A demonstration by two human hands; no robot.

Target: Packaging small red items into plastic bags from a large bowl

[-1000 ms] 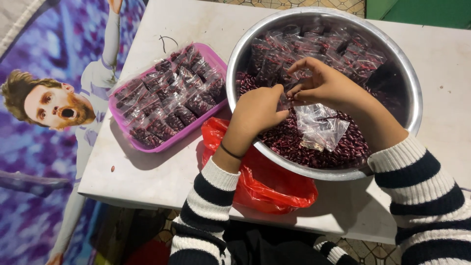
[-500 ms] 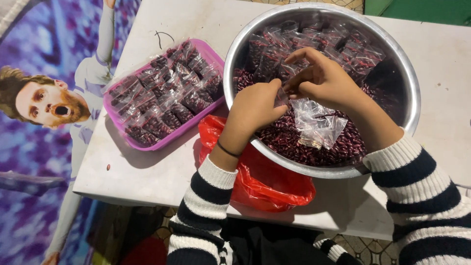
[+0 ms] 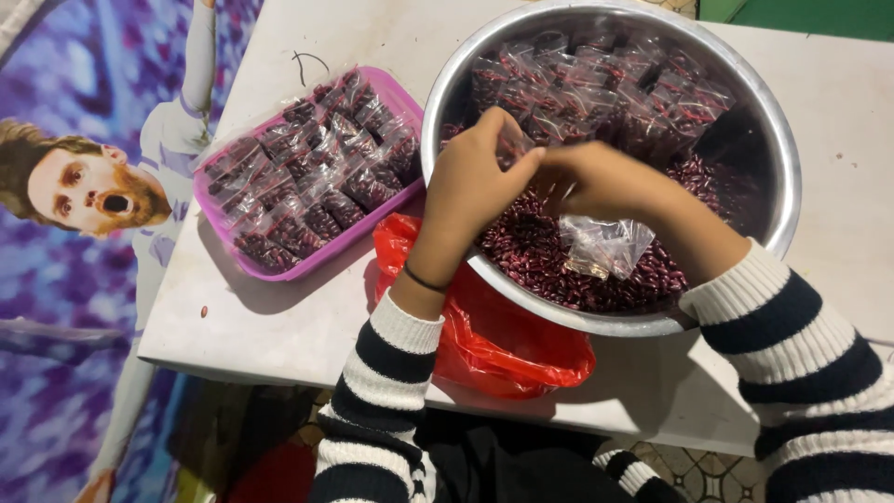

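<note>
Two hands over one bowl: both were at work above the beans, meeting near the bowl's middle.
Poster, far left: a purple printed sheet (image 3: 56, 279) with a pictured figure hung beside the white table (image 3: 279, 326), unchanged from a second before.
Pink tray: the pink rectangular plastic tray (image 3: 279, 272) sat left of the bowl, packed with small clear bags of dark red beans (image 3: 307, 177); nothing there had shifted.
Red bag: a crumpled red plastic bag (image 3: 512, 345) lay tucked under the bowl's near rim, as before.
Left hand: the left hand (image 3: 470, 182) had lifted and swung in toward the bowl's centre; its fingertips were pinched on a small clear plastic bag (image 3: 514, 147), held above the loose beans.
Right hand: the right hand (image 3: 605, 182), a second earlier arched open with fingers raised, had dropped and curled; its fingers were pressed together against the same little bag, meeting the left fingertips.
Bowl: the big round steel bowl (image 3: 782, 224) held loose dark red kidney beans (image 3: 531, 251) in front and filled bags stacked at the back.
Empty bags: a loose bunch of empty clear bags (image 3: 605, 247) rested on the beans just under the right wrist.
Reading: the closing-in of both hands suggested one bag was being handled between them, probably opened or sealed; which, I could not tell.
</note>
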